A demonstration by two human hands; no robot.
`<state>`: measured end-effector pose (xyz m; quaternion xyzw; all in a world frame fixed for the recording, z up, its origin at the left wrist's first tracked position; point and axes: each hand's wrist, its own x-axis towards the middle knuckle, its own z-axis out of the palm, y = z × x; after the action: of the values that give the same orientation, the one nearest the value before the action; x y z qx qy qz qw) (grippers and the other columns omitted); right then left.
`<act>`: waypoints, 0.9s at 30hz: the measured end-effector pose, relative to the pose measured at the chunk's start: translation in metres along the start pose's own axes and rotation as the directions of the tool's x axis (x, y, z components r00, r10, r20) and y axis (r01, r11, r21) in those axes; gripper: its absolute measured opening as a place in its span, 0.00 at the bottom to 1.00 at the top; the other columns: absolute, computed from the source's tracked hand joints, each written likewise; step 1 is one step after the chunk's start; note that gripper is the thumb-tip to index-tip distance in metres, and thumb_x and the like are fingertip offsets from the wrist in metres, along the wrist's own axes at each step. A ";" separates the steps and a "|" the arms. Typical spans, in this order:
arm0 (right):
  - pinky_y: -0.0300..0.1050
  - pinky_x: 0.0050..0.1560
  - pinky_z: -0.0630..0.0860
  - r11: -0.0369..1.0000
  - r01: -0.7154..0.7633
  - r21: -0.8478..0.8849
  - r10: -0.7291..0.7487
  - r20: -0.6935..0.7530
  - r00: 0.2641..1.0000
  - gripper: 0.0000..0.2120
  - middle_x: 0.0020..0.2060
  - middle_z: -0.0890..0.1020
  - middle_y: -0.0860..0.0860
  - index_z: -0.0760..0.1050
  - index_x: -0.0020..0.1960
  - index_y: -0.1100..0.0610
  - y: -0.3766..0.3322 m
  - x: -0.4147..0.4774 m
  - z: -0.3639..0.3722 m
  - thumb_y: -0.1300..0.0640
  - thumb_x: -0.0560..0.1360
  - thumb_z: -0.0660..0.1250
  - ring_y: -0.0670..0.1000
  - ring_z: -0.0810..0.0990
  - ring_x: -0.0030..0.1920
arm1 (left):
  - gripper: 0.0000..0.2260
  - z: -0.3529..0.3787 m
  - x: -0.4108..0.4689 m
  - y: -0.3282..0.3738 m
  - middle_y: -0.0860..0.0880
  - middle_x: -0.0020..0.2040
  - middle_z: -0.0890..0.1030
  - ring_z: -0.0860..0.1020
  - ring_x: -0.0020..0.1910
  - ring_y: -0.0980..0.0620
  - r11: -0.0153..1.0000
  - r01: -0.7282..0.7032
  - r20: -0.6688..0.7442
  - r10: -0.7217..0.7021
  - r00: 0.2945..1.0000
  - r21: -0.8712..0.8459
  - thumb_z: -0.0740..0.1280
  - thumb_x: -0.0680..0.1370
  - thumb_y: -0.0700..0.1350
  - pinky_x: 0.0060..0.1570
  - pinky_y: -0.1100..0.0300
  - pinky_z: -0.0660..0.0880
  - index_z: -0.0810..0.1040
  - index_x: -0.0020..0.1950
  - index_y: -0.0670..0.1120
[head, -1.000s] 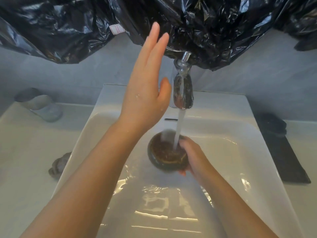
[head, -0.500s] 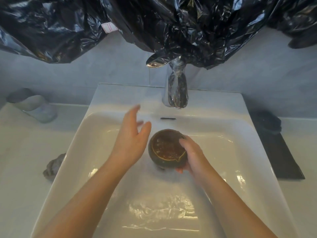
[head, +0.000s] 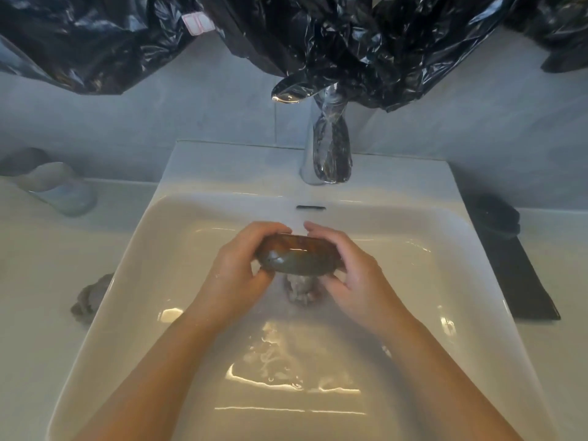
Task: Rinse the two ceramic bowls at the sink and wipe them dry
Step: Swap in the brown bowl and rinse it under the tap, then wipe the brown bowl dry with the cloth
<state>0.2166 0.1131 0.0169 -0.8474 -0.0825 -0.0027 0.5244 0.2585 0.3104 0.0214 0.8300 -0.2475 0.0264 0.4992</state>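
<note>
Ceramic bowl [head: 299, 257] tipped over sink [head: 152, 249], clasped by left hand [head: 237, 268] and right hand [head: 353, 275], fingers wrapped on rim; draining step; next likely needs a cloth; second bowl unseen.

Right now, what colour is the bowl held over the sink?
Dark brown with an olive-green tinge on the bowl, seen in the head view.

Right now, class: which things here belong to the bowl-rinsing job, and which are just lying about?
Job: bowl, left hand, right hand, sink, tap.

Lying about: black plastic, grey cloth, dark mat, soap dish.
</note>
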 end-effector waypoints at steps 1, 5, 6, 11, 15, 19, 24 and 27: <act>0.38 0.69 0.70 0.995 0.076 -0.061 -0.078 -0.038 0.996 0.32 0.70 0.72 0.42 0.69 0.67 0.43 0.000 0.001 0.001 0.73 0.74 0.68 0.42 0.71 0.71 | 0.27 0.000 0.001 0.001 0.56 0.55 0.78 0.75 0.59 0.64 0.996 -0.068 -0.020 0.069 0.997 0.055 0.68 0.66 0.25 0.57 0.64 0.75 0.75 0.59 0.50; 0.39 0.70 0.70 0.913 0.322 -0.250 -0.367 -0.161 0.916 0.30 0.71 0.70 0.49 0.69 0.63 0.51 -0.001 0.002 0.001 0.76 0.70 0.71 0.51 0.70 0.73 | 0.27 -0.001 0.001 0.008 0.49 0.62 0.74 0.69 0.69 0.56 0.951 -0.265 -0.033 0.273 0.961 0.157 0.70 0.66 0.23 0.66 0.64 0.67 0.71 0.58 0.45; 0.42 0.70 0.70 0.885 0.366 -0.287 -0.425 -0.179 0.887 0.29 0.71 0.70 0.51 0.68 0.63 0.53 -0.001 0.003 0.001 0.74 0.70 0.73 0.54 0.70 0.73 | 0.26 -0.001 0.001 0.009 0.45 0.63 0.74 0.70 0.69 0.52 0.934 -0.296 -0.039 0.310 0.950 0.202 0.71 0.67 0.24 0.66 0.64 0.68 0.70 0.58 0.45; 0.43 0.72 0.68 0.829 0.442 -0.343 -0.531 -0.238 0.813 0.30 0.70 0.69 0.54 0.68 0.62 0.56 0.003 0.003 0.002 0.73 0.68 0.77 0.58 0.70 0.73 | 0.28 0.000 -0.001 0.011 0.34 0.61 0.73 0.71 0.62 0.47 0.894 -0.296 -0.117 0.351 0.929 0.337 0.75 0.65 0.26 0.62 0.70 0.67 0.68 0.58 0.44; 0.42 0.72 0.67 0.837 0.433 -0.335 -0.516 -0.221 0.827 0.30 0.71 0.68 0.54 0.67 0.62 0.56 0.003 0.003 0.005 0.75 0.68 0.75 0.55 0.67 0.74 | 0.29 0.002 -0.002 0.010 0.37 0.62 0.72 0.71 0.62 0.46 0.886 -0.304 -0.120 0.364 0.924 0.351 0.74 0.64 0.25 0.61 0.68 0.69 0.68 0.58 0.43; 0.28 0.59 0.72 0.995 0.095 -0.026 -0.098 -0.133 0.986 0.25 0.64 0.77 0.48 0.67 0.62 0.46 -0.010 0.001 0.009 0.72 0.75 0.66 0.40 0.77 0.64 | 0.22 0.002 -0.004 0.009 0.49 0.55 0.79 0.77 0.55 0.56 0.981 -0.112 -0.218 0.146 0.965 0.161 0.71 0.69 0.28 0.58 0.63 0.75 0.75 0.59 0.44; 0.52 0.43 0.85 0.782 -0.493 0.381 0.446 0.210 0.870 0.18 0.56 0.80 0.58 0.67 0.66 0.54 -0.015 0.006 0.012 0.67 0.79 0.57 0.56 0.87 0.46 | 0.10 -0.008 -0.003 0.013 0.55 0.45 0.83 0.81 0.44 0.57 0.937 0.337 -0.149 -0.322 0.935 0.086 0.70 0.76 0.45 0.51 0.55 0.79 0.80 0.56 0.52; 0.49 0.35 0.83 0.681 -0.596 0.425 0.527 0.279 0.803 0.19 0.52 0.82 0.60 0.67 0.68 0.58 -0.028 0.010 0.008 0.67 0.79 0.55 0.60 0.86 0.43 | 0.06 -0.041 -0.011 0.018 0.56 0.46 0.83 0.81 0.44 0.56 0.932 0.359 -0.204 -0.341 0.918 0.058 0.66 0.78 0.51 0.48 0.53 0.80 0.80 0.53 0.53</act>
<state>0.2217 0.1339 0.0394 -0.6666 0.1490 0.2363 0.6911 0.2496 0.3425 0.0538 0.8771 -0.0447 0.0275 0.4774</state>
